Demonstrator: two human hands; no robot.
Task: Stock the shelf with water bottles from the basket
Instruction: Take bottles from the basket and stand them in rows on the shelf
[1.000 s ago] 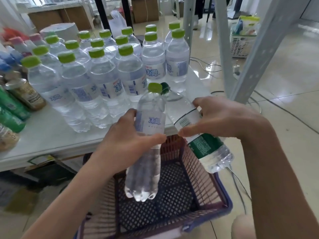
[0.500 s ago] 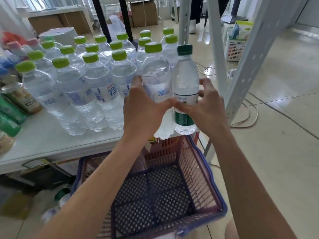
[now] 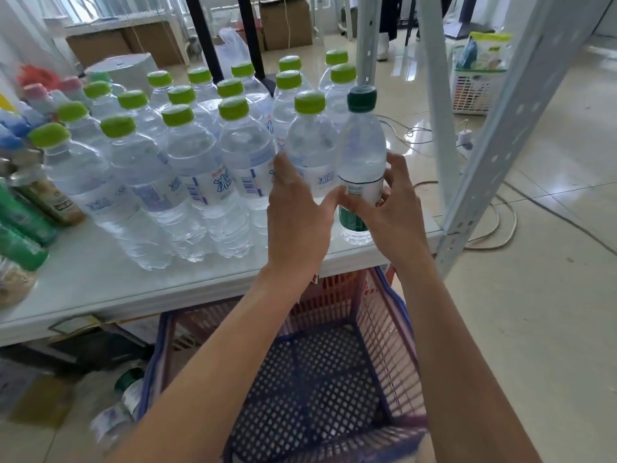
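Two water bottles stand upright at the right front corner of the white shelf [image 3: 100,289]. My left hand [image 3: 297,212] wraps the light-green-capped bottle [image 3: 310,142]. Right beside it, my right hand [image 3: 394,208] grips the dark-green-capped bottle [image 3: 362,145] around its green label. Both bottle bases rest on the shelf surface. Several more light-green-capped bottles [image 3: 187,162] stand in rows to the left and behind. Below my forearms sits the purple-and-red mesh basket [image 3: 384,315], with nothing visible inside it.
Green packets [image 3: 20,225] and a brown-labelled jar [image 3: 50,198] crowd the shelf's left end. A perforated metal upright [image 3: 494,145] rises just right of my right hand. A bottle [image 3: 123,396] lies on the floor left of the basket. Cables cross the tiled floor at right.
Both hands lifted the two bottles out of the basket, turned them upright and set them down on the shelf's right front corner next to the rows.
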